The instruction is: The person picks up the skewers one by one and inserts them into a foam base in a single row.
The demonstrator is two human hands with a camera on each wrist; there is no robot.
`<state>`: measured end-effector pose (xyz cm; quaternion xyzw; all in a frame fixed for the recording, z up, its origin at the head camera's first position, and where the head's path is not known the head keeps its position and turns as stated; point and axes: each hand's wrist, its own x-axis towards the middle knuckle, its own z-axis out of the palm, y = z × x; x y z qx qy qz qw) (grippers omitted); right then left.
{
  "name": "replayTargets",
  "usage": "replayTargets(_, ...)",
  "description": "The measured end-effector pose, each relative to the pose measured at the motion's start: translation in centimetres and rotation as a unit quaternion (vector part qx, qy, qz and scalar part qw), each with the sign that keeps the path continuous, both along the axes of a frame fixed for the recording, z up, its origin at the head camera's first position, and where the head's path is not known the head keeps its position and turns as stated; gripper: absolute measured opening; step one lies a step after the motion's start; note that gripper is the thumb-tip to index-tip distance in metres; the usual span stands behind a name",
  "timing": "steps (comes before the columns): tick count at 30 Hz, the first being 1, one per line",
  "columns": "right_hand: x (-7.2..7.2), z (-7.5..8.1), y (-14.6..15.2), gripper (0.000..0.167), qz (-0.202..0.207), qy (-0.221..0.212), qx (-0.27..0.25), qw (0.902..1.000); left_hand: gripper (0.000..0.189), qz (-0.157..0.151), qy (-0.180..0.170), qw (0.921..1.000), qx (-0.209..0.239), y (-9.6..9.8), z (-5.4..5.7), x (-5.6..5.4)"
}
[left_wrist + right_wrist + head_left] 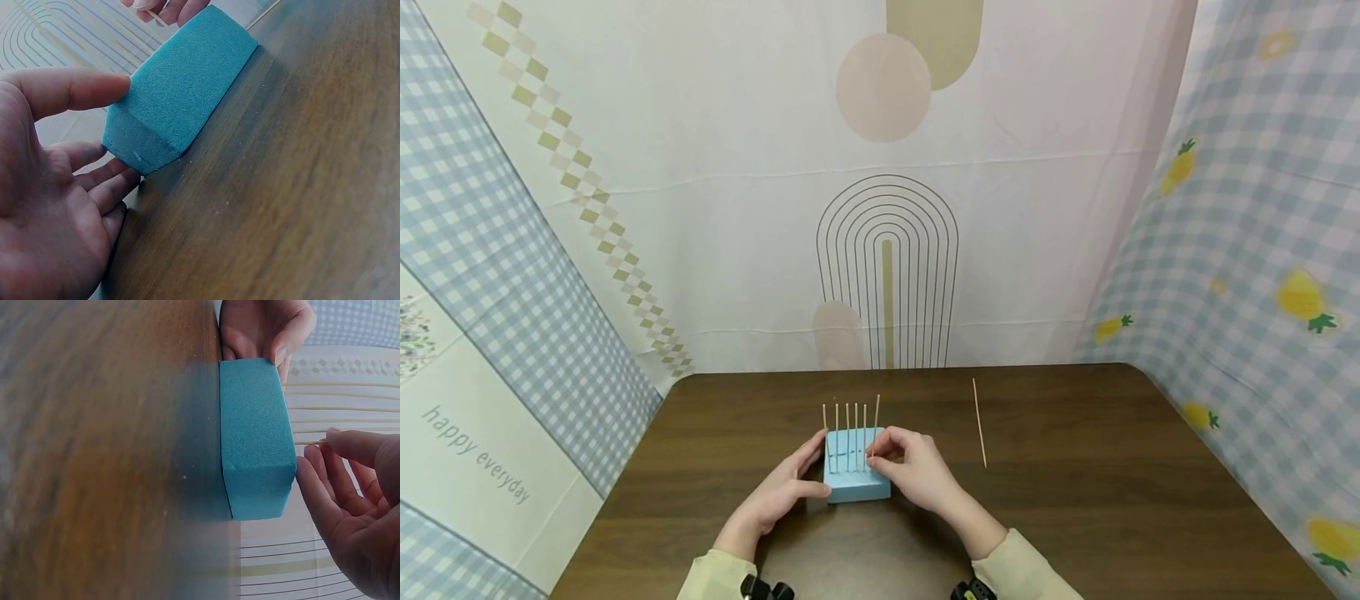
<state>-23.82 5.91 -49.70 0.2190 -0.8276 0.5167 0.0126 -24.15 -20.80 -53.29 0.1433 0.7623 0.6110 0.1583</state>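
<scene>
A light-blue foam block (859, 492) lies flat on the table, with several thin bamboo skewers (847, 421) upright in a row in its top. My left hand (784, 490) holds the block's left end, thumb at the front edge and fingers along the side. At the row's right end, my right hand (919, 473) pinches a bamboo skewer (877, 414) low down between thumb and fingers. This skewer rises a little higher than the others. In the right wrist view the pinched skewer (308, 443) meets the block's top, with one fingertip right at the block's edge.
Another bamboo skewer (979, 422) lies loose on the brown wooden table (1075, 483), to the right of the block. A patterned cloth (737, 250) hangs behind the table's far edge, and checked cloths hang on both sides.
</scene>
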Motion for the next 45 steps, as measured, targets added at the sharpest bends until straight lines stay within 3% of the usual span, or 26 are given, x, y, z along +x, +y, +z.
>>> replayTargets(34, -0.10, -0.52, -0.48, 0.015, -0.017, -0.002, 0.015, 0.9997, 0.099, 0.005, -0.001, 1.0000, -0.004, -0.08, -0.10, 0.03)
replayTargets(45, 0.01, -0.23, -0.54, 0.017, -0.027, 0.006, 0.035, 0.9990, 0.098, -0.006, 0.007, 0.9999, -0.009, 0.05, 0.20, 0.14)
